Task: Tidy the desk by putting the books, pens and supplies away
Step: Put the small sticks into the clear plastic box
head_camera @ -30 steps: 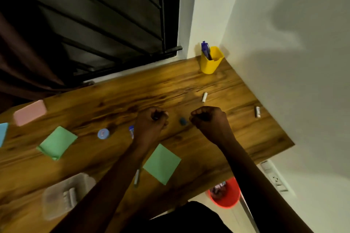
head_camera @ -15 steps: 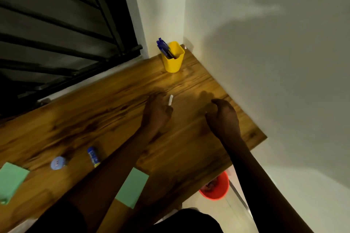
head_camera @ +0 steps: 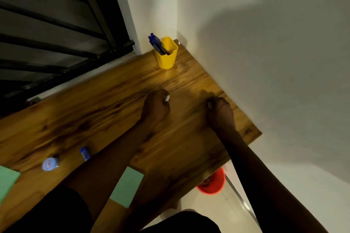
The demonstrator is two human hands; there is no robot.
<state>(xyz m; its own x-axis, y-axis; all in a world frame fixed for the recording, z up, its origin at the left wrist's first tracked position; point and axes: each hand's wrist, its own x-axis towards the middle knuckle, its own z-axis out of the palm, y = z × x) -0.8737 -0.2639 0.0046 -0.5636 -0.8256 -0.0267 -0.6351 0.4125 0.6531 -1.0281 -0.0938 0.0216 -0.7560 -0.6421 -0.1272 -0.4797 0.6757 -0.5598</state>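
My left hand point(head_camera: 155, 108) is curled on the wooden desk point(head_camera: 106, 104) and grips a small white cylinder point(head_camera: 167, 98), whose tip shows at the knuckles. My right hand point(head_camera: 219, 111) is curled near the desk's right edge by the wall, pinching a small pale item point(head_camera: 208, 104) that is mostly hidden. A yellow pen cup point(head_camera: 166, 54) with several blue pens point(head_camera: 156, 42) stands in the far corner, beyond both hands.
A round blue tape roll point(head_camera: 50, 163), a small blue stick point(head_camera: 85, 153) and green sticky pads point(head_camera: 127, 186) point(head_camera: 6, 179) lie at the desk's near left. A red bucket point(head_camera: 212, 183) stands on the floor under the desk's right corner. Dark window bars are at the back left.
Both hands moved right and farther along the desk, my left onto the white cylinder and my right onto the item by the wall. The view swung right.
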